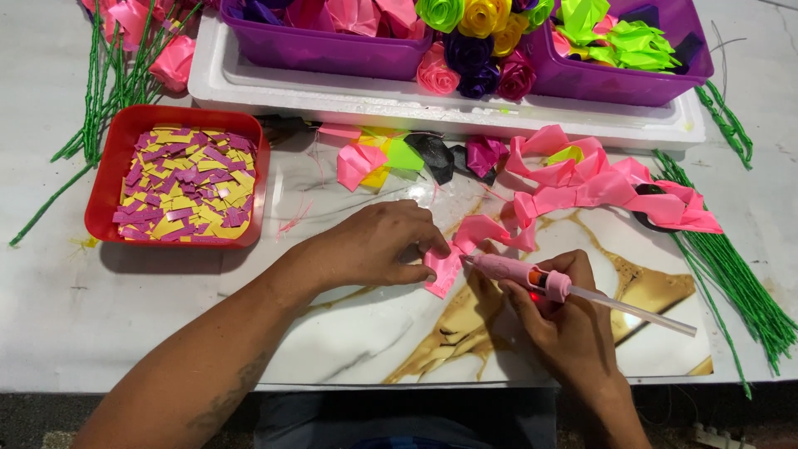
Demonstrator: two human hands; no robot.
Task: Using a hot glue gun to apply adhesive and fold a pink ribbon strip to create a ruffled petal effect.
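— What is your left hand (pixel 378 245) doing on the counter (pixel 50 316)?

— It is pinching the near end of the pink ribbon (pixel 573 187), fingers closed on the folded tip just in front of me, knuckles up. The ribbon is trailing away to the right in loose loops, lying on the marbled sheet (pixel 374 341) below the white tray (pixel 432 104).

— And the right hand (pixel 557 320)?

— It is wrapped around the pink glue gun (pixel 519 270), closed tight on the body, with the nozzle touching the ribbon tip beside my left fingertips. The clear glue stick (pixel 640 313) is poking out behind.

— How is that ribbon handling?

— I am judging it very light, thin and floppy, a bit slick, creasing easily. I am taking hold at the fold itself, close to the nozzle, since anywhere further back it would be sagging away.

— What else is lying around?

— A red basket (pixel 104 179) of pink and yellow paper scraps is sitting to my left, green stems (pixel 740 291) are lying at the right edge, and purple bins (pixel 332 50) of folded flowers are standing in the tray.
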